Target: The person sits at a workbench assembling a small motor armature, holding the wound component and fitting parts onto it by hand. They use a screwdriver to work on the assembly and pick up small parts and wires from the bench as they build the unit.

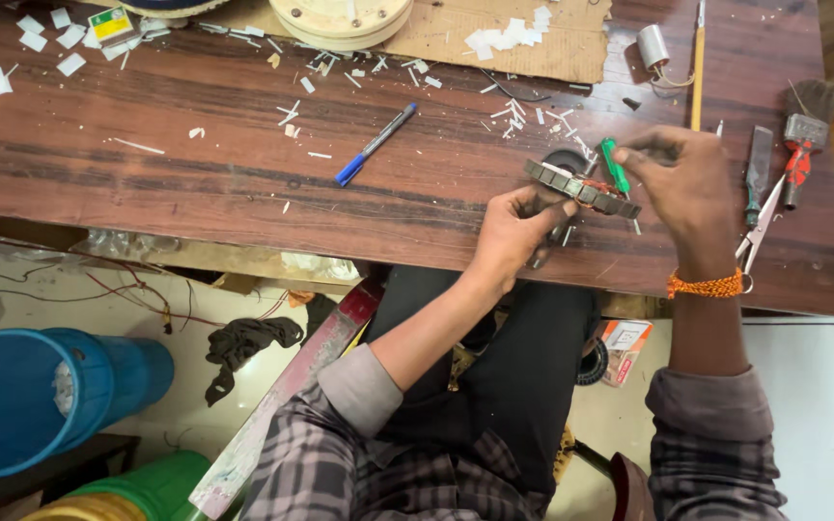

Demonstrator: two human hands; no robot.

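My left hand (516, 230) grips the near edge of a round metal stator ring (581, 189) with copper wire windings, held tilted just above the wooden table (224, 183). My right hand (682, 183) pinches a small green-handled tool (615, 166) whose tip is pressed into the ring's top. An orange thread band (706, 286) circles my right wrist.
A blue-capped pen (375, 146) lies mid-table among white paper scraps. At the right lie scissors (760, 224), a red-handled tool (798, 164), a flat file (757, 174) and a yellow stick (698, 68). Cardboard (494, 39) and a round cream disc (342, 19) sit at the back. A blue bucket (41, 396) stands on the floor.
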